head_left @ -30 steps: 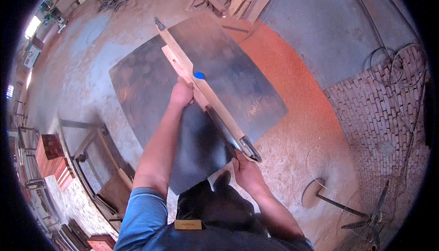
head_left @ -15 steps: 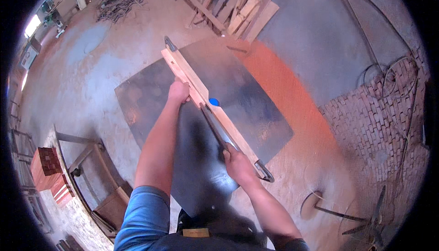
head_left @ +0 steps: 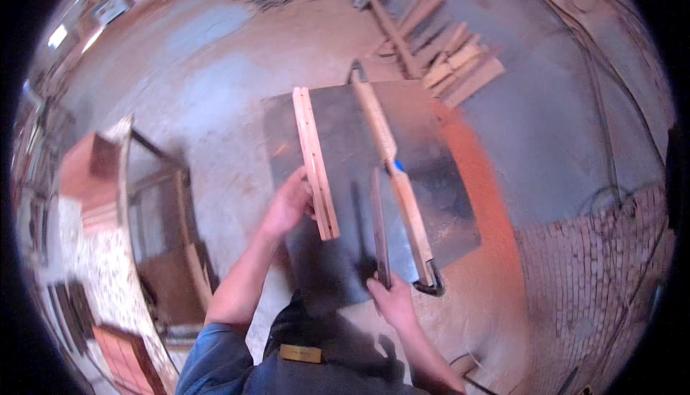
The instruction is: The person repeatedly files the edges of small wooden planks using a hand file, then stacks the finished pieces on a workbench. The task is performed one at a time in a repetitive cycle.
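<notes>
My left hand is closed around a pale wooden strip with a groove and small holes along it. The strip is held above a dark metal-topped table. In my right hand is a long, narrow dark bar, gripped at its near end and pointing away from me. Just to its right lies a long wooden piece with a notch in the middle and a bent black metal fitting at each end. A small blue object shows by the notch.
Scrap boards lean in a pile beyond the table. At left stands a wooden frame beside reddish wood blocks. Orange dust covers the floor along the table's right side, with a brick wall farther right.
My left hand has drawn the wooden strip leftward, away from the notched piece it lay against. My right hand has shifted with the dark bar, now apart from the strip. The view has turned.
</notes>
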The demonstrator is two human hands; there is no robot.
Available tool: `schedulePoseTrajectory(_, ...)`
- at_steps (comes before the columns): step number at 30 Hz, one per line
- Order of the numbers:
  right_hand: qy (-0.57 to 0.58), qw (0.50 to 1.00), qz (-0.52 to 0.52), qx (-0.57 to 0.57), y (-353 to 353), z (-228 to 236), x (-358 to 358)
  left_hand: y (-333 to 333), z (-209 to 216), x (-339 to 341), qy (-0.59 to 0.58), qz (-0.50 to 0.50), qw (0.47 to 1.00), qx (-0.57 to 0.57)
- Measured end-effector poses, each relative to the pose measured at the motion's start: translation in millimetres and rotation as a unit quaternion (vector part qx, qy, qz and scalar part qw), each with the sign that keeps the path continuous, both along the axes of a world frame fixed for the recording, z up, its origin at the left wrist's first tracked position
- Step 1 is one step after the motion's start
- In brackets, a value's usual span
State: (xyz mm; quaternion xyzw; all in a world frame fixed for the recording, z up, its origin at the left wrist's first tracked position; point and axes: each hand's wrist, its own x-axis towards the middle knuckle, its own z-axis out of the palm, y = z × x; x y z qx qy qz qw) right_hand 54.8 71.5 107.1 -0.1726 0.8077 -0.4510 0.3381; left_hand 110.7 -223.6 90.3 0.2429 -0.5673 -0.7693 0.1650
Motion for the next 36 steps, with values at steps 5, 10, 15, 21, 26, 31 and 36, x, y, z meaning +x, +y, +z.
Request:
schedulePoseTrajectory(5,-0.115,0.984,0.094,-0.095,-66.7,23.7,45.5,83.4,0.8,123.8,0.041,0.154,0.987,0.019)
schedulePoseTrajectory(10,-0.085,0.957,0.260,-0.098,-70.2,6.1,112.5,123.5,7.2,216.1,0.045,0.255,0.960,0.110)
schedulePoseTrajectory(15,-0.048,0.921,0.382,-0.065,-74.5,17.9,164.8,142.2,-18.8,269.3,0.117,0.434,0.891,0.066)
schedulePoseTrajectory(21,-0.095,0.909,0.405,-0.035,-91.3,22.0,190.4,122.1,26.6,458.7,-0.238,0.688,0.677,-0.104)
schedulePoseTrajectory(26,-0.081,0.932,0.352,0.043,-118.9,10.4,194.4,138.8,26.2,677.0,-0.545,0.728,0.398,-0.120)
schedulePoseTrajectory(31,-0.080,0.916,0.386,0.079,-155.0,-6.0,210.4,174.0,-3.1,820.6,-0.700,0.662,0.233,-0.132)
schedulePoseTrajectory(36,-0.057,0.904,0.408,0.117,-199.6,5.5,246.7,172.7,-15.7,863.5,-0.746,0.624,0.203,-0.116)
